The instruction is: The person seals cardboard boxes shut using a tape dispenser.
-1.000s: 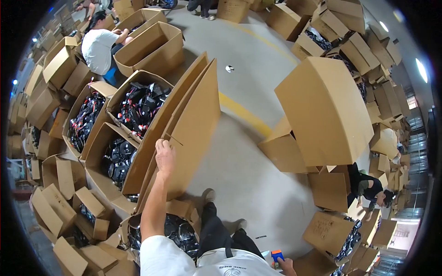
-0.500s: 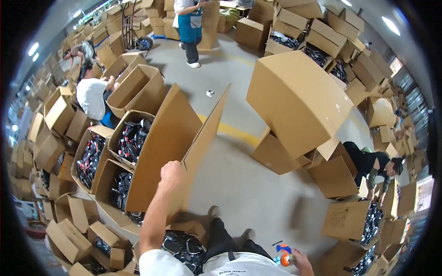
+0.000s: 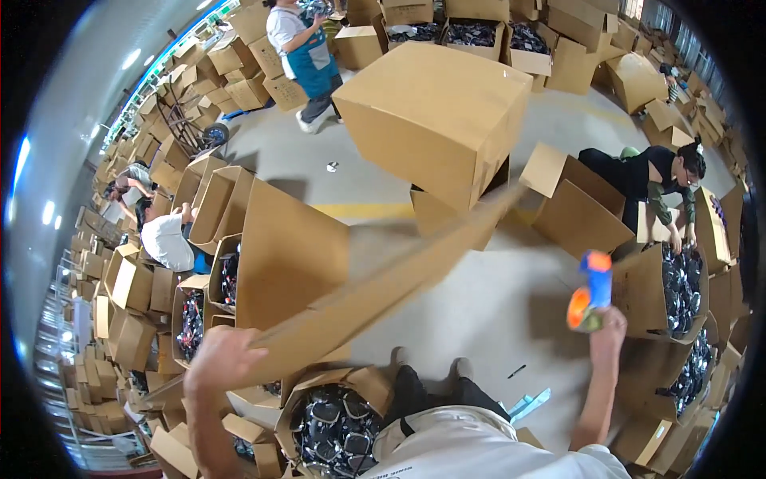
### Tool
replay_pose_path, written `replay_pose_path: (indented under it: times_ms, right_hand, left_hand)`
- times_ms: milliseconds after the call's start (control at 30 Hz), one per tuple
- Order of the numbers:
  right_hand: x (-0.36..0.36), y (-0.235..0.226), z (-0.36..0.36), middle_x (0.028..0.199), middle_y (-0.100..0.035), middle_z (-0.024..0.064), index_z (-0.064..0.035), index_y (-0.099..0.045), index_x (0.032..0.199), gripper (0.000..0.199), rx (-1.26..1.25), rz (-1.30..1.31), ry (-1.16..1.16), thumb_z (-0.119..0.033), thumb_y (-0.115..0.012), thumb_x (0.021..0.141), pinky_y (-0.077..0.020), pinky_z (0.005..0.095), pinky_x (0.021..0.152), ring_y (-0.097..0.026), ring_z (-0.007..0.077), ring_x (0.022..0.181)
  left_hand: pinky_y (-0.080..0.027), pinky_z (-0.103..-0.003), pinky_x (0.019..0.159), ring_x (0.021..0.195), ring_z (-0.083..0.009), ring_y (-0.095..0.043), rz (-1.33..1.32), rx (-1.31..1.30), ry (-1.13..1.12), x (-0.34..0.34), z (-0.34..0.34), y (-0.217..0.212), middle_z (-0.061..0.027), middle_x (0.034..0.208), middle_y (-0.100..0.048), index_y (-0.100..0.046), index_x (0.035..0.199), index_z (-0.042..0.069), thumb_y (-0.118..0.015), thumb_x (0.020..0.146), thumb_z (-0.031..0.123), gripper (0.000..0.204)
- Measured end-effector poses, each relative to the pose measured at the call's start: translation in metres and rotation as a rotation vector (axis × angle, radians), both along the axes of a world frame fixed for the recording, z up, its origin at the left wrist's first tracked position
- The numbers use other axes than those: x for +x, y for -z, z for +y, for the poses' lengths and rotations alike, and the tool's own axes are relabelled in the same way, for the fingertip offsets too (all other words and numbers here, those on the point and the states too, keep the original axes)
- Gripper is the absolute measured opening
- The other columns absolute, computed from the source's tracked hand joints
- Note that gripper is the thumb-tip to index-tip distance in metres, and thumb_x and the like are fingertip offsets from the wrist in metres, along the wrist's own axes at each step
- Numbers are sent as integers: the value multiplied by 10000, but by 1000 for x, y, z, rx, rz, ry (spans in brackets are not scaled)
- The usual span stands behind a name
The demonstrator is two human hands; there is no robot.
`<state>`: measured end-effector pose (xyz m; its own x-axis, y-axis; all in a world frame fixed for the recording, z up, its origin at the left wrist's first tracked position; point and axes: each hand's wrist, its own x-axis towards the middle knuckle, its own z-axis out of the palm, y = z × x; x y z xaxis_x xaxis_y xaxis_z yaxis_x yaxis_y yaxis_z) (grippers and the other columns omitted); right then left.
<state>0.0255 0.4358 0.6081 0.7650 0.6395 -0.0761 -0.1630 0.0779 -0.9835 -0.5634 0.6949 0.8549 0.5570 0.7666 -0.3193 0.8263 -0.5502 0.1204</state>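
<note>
My left hand [image 3: 226, 357] is closed on the edge of a long flattened cardboard box [image 3: 399, 291], which slants up to the right in front of me and is blurred. A blue and orange tape dispenser [image 3: 598, 283] is raised in my right hand [image 3: 608, 326], its fingers wrapped round it. Behind the flattened box, another tall cardboard sheet [image 3: 291, 247] leans by the filled boxes on the left. Just below my left hand's cardboard, beside my legs, stands an open carton [image 3: 371, 387] full of black items.
A big closed carton [image 3: 431, 104] sits ahead on an open one. One co-worker [image 3: 638, 176] bends over a filled box on the right; another [image 3: 307, 56] walks at the back, a third [image 3: 167, 239] is at left. A pen [image 3: 517, 371] and pale blue strip [image 3: 531, 405] lie on the floor.
The flattened box has swung from near upright to a slant reaching right. My right hand has lifted the tape dispenser from low beside me, up and outward. The view has shifted right.
</note>
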Motion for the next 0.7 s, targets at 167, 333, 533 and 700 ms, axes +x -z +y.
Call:
replay_pose_path:
  times_ms: [167, 333, 533, 700]
  right_hand:
    - [-21, -136, 39, 804, -640, 51, 16, -660, 792, 176, -179, -785, 39, -110, -578, 883, -458, 282, 723, -593, 141, 768]
    - [-58, -98, 81, 997, -661, 161, -69, -734, 980, 424, -375, -1320, -734, -398, -793, 720, -516, 407, 810, -640, 338, 915]
    - [-113, 60, 37, 1124, -564, 191, -67, -701, 1054, 706, -717, -974, -1296, -681, -704, 705, -502, 447, 854, -605, 365, 991]
    - [-137, 149, -25, 1142, -543, 231, -42, -674, 1154, 795, -874, -514, -1293, -689, -709, 694, -489, 454, 893, -588, 387, 1053]
  left_hand:
    - [-515, -462, 692, 796, -343, -661, -1, -100, 435, 119, -7, 76, -140, 776, -670, -629, 911, 76, -611, 882, 261, 188]
    - [-515, -446, 597, 696, -338, -668, -99, -93, 618, 183, -13, 180, -137, 700, -663, -667, 820, 94, -591, 858, 201, 137]
    - [-488, -453, 825, 871, -275, -661, -47, -111, 596, 206, -28, 353, -93, 748, -667, -677, 781, 107, -618, 761, 111, 63]
    - [-330, -500, 1085, 1191, -270, -534, -281, -81, 525, 198, -62, 418, -143, 1068, -649, -681, 936, 92, -632, 769, 95, 174]
